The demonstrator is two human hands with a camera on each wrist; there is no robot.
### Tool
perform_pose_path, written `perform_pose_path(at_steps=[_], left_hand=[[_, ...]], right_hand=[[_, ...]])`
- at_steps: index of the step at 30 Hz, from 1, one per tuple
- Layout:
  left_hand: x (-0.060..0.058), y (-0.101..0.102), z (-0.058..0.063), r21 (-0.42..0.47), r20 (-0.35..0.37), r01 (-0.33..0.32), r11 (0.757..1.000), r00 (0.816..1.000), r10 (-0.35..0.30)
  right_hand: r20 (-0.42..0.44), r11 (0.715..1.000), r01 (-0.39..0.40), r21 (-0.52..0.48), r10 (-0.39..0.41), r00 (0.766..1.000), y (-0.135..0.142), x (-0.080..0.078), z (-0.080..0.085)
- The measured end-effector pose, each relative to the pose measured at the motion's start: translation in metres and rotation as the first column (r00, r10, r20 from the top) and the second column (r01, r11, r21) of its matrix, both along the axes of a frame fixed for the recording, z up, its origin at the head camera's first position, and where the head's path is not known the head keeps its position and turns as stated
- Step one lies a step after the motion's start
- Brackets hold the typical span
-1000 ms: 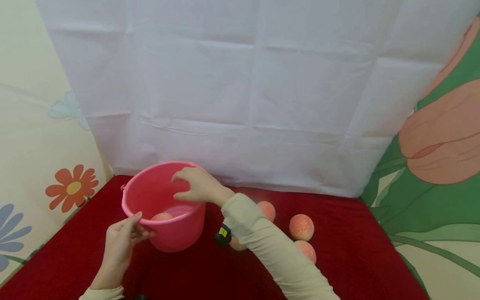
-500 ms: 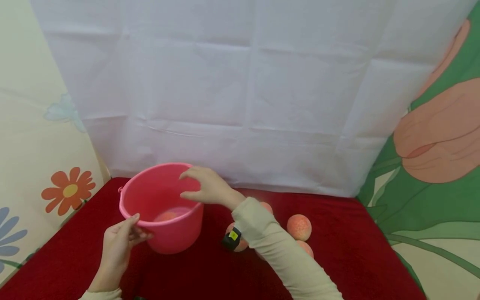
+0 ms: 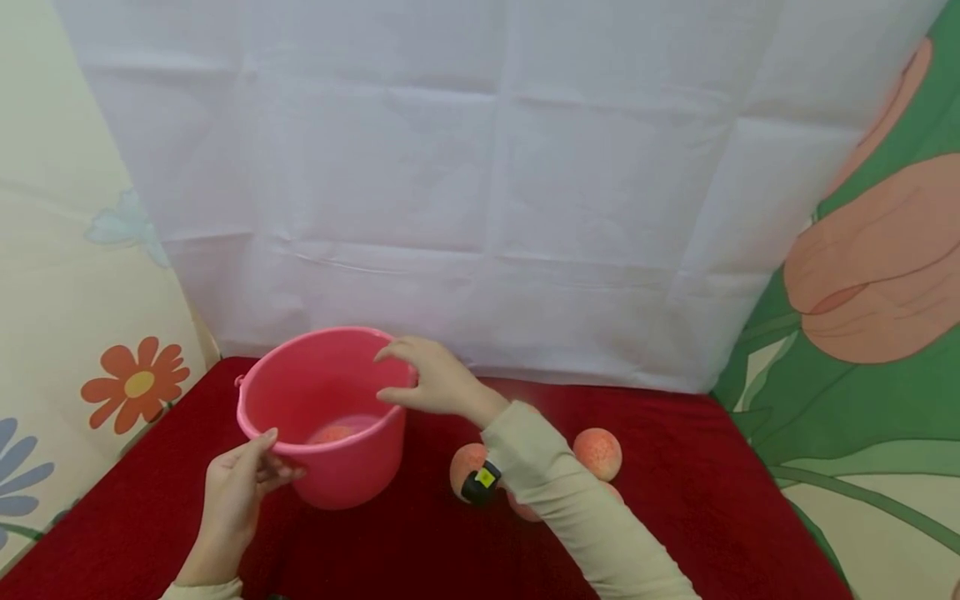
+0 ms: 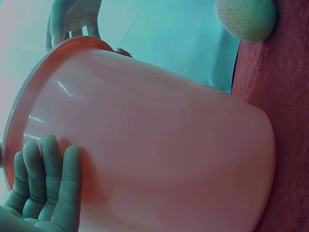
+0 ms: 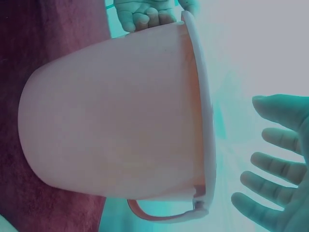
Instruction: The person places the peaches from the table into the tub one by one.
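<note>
A pink bucket (image 3: 348,471) stands on the red cloth, its mouth facing up. At its near left rim my left hand (image 3: 234,496) grips the edge, thumb on top and fingers along the outer wall (image 4: 159,125). My right hand (image 3: 438,379) hovers at the right rim, fingers spread and holding nothing; in the right wrist view that hand (image 5: 282,169) is apart from the rim. A peach (image 3: 332,434) lies at the bottom of the bucket, partly hidden by the near rim. Outside, another peach (image 3: 467,468) lies below the right wrist, partly covered by the wrist camera.
More peaches lie to the right, one (image 3: 597,454) in plain sight and others partly behind the right sleeve (image 3: 577,508). The bucket's handle (image 5: 159,216) hangs on its far side. A white sheet (image 3: 480,208) rises behind the red cloth (image 3: 720,517).
My right hand has drawn back to the right, from over the bucket's mouth to its right rim. The peach inside sits lower. My left hand keeps its grip on the rim.
</note>
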State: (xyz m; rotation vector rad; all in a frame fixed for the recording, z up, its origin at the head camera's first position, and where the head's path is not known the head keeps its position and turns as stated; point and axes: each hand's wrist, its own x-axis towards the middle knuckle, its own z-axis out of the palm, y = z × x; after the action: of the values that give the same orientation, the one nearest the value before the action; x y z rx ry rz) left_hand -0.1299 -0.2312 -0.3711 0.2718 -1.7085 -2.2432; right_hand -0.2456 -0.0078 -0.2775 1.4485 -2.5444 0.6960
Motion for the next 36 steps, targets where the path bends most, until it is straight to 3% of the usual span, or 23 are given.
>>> perform_pose_path(at_steps=[11,36], left_hand=[[0.0,0.0,0.0,0.006,0.011,0.007,1.0,1.0,-0.007],[0.0,0.001,-0.001,0.044,-0.04,0.005,0.999,0.999,-0.003]], right_hand=[[-0.033,0.998,-0.043,-0.042,0.041,0.999,0.02,0.0,-0.008],[0.0,0.999,0.019,-0.03,-0.019,1.0,0.065,0.0,-0.02]])
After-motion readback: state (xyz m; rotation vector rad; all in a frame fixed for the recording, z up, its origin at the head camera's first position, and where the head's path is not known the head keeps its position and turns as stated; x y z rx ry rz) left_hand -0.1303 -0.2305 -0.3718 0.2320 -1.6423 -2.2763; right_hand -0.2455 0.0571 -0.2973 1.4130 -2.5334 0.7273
